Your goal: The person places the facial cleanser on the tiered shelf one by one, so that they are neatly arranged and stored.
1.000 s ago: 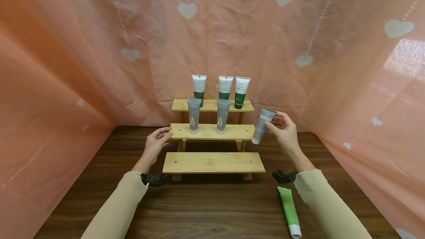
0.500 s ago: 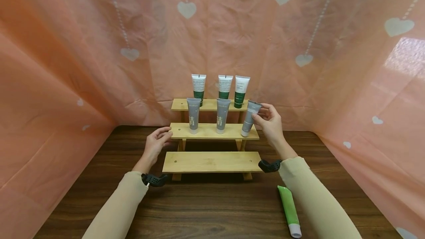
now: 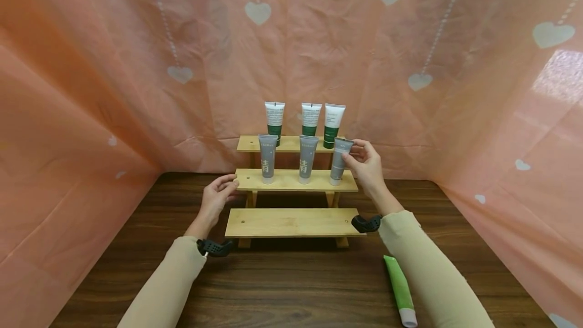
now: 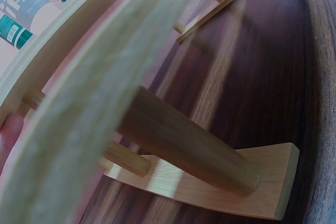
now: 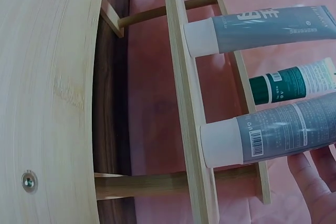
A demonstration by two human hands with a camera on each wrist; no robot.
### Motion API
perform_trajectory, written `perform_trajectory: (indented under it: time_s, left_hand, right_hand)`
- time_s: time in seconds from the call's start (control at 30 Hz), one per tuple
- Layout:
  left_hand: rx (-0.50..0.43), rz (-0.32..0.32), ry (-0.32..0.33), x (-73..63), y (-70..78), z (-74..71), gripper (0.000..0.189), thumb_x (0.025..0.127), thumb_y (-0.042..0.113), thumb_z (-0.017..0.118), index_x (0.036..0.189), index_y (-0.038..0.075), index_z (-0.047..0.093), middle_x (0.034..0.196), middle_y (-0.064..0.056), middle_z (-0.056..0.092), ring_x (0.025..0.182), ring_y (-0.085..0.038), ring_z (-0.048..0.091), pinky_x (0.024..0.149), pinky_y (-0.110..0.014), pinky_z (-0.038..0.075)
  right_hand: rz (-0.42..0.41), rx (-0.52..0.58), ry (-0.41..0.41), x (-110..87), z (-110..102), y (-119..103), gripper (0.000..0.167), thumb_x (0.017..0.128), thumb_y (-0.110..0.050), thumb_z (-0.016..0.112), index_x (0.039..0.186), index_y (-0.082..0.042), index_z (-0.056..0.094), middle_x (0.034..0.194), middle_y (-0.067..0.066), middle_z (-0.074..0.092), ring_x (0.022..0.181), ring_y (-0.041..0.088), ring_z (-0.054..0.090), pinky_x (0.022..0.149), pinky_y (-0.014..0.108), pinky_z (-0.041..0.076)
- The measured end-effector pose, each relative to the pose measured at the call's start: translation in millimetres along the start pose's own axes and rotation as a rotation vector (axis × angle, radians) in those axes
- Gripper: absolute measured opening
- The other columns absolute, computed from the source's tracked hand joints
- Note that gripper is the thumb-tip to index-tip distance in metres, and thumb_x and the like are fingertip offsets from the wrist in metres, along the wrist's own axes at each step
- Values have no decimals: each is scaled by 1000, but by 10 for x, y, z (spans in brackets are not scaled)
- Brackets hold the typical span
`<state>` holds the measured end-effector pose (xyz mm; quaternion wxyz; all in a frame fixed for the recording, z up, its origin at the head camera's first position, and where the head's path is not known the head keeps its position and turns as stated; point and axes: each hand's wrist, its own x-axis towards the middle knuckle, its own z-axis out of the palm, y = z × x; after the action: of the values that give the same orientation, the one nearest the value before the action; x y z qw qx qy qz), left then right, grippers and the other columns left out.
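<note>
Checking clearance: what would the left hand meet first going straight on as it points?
Left hand would likely meet the middle shelf first, at its left end; whether they touch is hard to tell.

rightmost mid-shelf tube (image 3: pixel 338 164): grey, white cap, pale fine print, black-and-white barcode. left grey tube (image 3: pixel 267 157) and middle grey tube (image 3: pixel 307 156): grey, white caps, pale lettering, large cream characters. far left tube (image 3: pixel 275 118), far middle tube (image 3: pixel 311 118), far right tube (image 3: pixel 334 121): white above, dark green below. stand (image 3: pixel 291 222): pale yellow wood, faint grain. near right tube (image 3: pixel 399 285): bright green, white cap. table (image 3: pixel 282 285): dark brown, streaked grain. backdrop (image 3: pixel 291 54): peach-pink, white hearts on dotted strings. left sleeve (image 3: pixel 165 282), right sleeve (image 3: pixel 430 264): plain cream.
</note>
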<state>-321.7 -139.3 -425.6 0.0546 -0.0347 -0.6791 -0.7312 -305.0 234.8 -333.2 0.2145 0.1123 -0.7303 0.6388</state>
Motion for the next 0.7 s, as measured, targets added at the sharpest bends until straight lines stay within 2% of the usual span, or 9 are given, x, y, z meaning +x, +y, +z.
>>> perform_trajectory:
  time_s: [0.23, 0.37, 0.5, 0.63, 0.7]
  left_hand:
    - [-6, 8, -14, -108, 153, 41, 38, 90, 16, 63, 123, 0, 56, 97, -7, 63, 96, -36, 59, 92, -54, 42]
    - [-6, 19, -2, -41, 47, 28, 41, 88, 23, 67, 122, 3, 58, 93, -3, 64, 92, -32, 61, 88, -49, 46]
    - [-12, 32, 13, 24, -65, 13, 44, 85, 28, 69, 121, 6, 59, 92, -1, 64, 85, -24, 63, 86, -47, 48]
    - [-10, 33, 21, 15, -57, 14, 42, 86, 28, 68, 121, 6, 59, 91, -1, 64, 82, -19, 63, 86, -46, 48]
    - [-4, 37, 22, 17, -56, 12, 42, 86, 28, 68, 121, 7, 59, 91, 0, 64, 82, -19, 63, 86, -46, 49]
  right_hand:
    - [68, -20, -39, 9, -33, 32, 45, 89, -10, 63, 129, -2, 44, 114, 16, 54, 90, 14, 59, 72, 28, 55]
    - [115, -31, -75, -38, -107, 55, 50, 90, -13, 63, 134, -2, 41, 121, 22, 52, 91, 14, 59, 72, 27, 54]
    - [105, 1, -77, -91, -238, 101, 47, 90, -12, 61, 133, -3, 43, 120, 25, 53, 92, 18, 62, 71, 28, 55]
    - [95, 49, -78, -132, -374, 130, 36, 90, -10, 62, 124, -2, 50, 111, 22, 57, 84, 15, 65, 67, 27, 55]
    - [96, 80, -81, -154, -429, 136, 30, 90, -8, 62, 117, -2, 53, 104, 15, 62, 79, 12, 66, 66, 28, 55]
